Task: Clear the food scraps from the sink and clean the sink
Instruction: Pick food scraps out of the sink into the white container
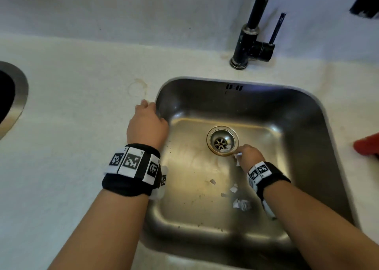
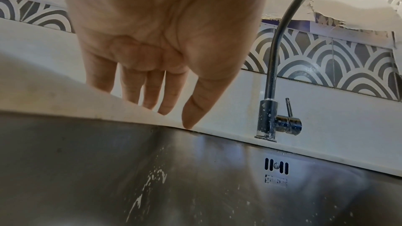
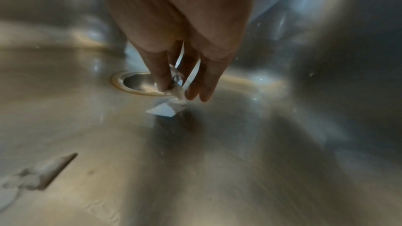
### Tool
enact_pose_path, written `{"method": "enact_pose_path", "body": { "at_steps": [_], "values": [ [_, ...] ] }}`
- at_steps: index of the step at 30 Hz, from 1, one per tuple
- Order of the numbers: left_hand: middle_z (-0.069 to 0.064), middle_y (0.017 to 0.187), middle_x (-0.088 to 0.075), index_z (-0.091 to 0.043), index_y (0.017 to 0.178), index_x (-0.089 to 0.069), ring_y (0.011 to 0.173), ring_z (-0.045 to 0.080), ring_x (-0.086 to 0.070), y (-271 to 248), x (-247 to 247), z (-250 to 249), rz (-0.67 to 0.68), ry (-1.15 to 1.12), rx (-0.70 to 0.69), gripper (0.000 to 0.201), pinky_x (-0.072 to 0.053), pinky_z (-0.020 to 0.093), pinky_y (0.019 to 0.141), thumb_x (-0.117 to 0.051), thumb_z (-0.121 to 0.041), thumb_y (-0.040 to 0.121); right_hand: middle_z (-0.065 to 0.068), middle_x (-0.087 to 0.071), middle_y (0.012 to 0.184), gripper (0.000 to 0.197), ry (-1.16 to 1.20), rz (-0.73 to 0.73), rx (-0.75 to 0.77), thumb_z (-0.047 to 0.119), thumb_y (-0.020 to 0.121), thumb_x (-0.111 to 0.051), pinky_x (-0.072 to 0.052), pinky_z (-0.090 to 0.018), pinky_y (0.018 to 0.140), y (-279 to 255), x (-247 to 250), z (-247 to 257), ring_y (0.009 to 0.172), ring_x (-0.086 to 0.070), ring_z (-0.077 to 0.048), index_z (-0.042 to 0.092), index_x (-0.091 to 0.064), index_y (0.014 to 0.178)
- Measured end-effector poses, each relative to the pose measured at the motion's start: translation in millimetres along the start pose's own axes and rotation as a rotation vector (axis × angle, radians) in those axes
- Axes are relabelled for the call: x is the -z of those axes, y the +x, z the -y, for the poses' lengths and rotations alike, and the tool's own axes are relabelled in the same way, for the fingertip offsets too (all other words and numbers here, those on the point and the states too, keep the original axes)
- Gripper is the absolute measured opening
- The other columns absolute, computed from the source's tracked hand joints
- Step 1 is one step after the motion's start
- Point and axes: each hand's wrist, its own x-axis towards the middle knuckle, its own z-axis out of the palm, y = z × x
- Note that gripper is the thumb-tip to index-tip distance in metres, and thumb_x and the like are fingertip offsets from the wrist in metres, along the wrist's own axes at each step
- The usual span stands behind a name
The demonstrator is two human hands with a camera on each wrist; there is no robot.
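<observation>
A steel sink [image 1: 297, 113] holds white scraps. My right hand [image 1: 247, 153] reaches down beside the drain [image 1: 222, 141] and pinches white scraps [image 3: 174, 90] between thumb and fingers, just above the sink floor. One scrap [image 1: 225, 149] lies in the drain cup. More scraps [image 1: 242, 204] lie on the floor near my right wrist, with a small one [image 1: 212, 181] to their left. My left hand [image 1: 148, 119] rests on the sink's left rim, its straight fingers [image 2: 150, 88] on the worktop and its thumb at the rim's edge.
A black tap [image 1: 249, 35] stands behind the sink on the pale worktop [image 1: 71, 105]. A red object [image 1: 367, 145] lies at the right edge. A round steel rim [image 1: 18, 99] shows at the far left. White specks streak the sink wall [image 2: 152, 178].
</observation>
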Motion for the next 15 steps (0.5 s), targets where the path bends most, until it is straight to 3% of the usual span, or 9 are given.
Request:
{"method": "enact_pose_path", "body": {
  "at_steps": [3, 8, 11, 15],
  "values": [
    [0.01, 0.143, -0.04, -0.005, 0.131, -0.049, 0.124, 0.029, -0.046, -0.5, 0.3, -0.3, -0.012, 0.01, -0.02, 0.042, -0.037, 0.036, 0.1, -0.05, -0.016, 0.091, -0.012, -0.057, 0.114, 0.019, -0.013, 0.057, -0.023, 0.011, 0.087, -0.06, -0.044, -0.026, 0.082, -1.4, -4.5, -4.4, 0.101, -0.06, -0.029, 0.013, -0.071, 0.102],
    [0.009, 0.146, -0.038, -0.006, 0.132, -0.048, 0.125, 0.029, -0.046, -1.3, 0.6, 0.2, -0.005, -0.002, -0.011, 0.042, -0.037, 0.036, 0.101, -0.049, -0.015, 0.091, -0.006, -0.048, 0.105, 0.014, -0.065, 0.192, 0.068, 0.016, 0.089, -0.058, -0.044, -0.026, 0.078, -25.1, -19.5, 6.5, 0.097, -0.058, -0.026, 0.019, -0.068, 0.098],
    [0.009, 0.145, -0.038, -0.005, 0.131, -0.049, 0.124, 0.029, -0.046, -1.0, 1.6, -0.2, 0.0, -0.01, -0.01, 0.042, -0.037, 0.036, 0.1, -0.05, -0.015, 0.09, -0.001, -0.037, 0.1, 0.008, -0.077, 0.287, 0.095, 0.016, 0.084, -0.066, -0.044, -0.023, 0.074, -41.1, -26.9, 7.8, 0.088, -0.058, -0.024, 0.024, -0.069, 0.084],
    [0.008, 0.147, -0.035, -0.007, 0.134, -0.047, 0.126, 0.03, -0.045, -0.8, 2.3, 0.3, 0.023, -0.01, -0.008, 0.045, -0.037, 0.037, 0.102, -0.05, -0.016, 0.09, -0.002, -0.038, 0.107, 0.008, -0.104, 0.365, 0.139, 0.016, 0.076, -0.073, -0.046, -0.023, 0.072, -58.1, -31.1, 7.2, 0.082, -0.055, -0.022, 0.023, -0.071, 0.079]
  ]
}}
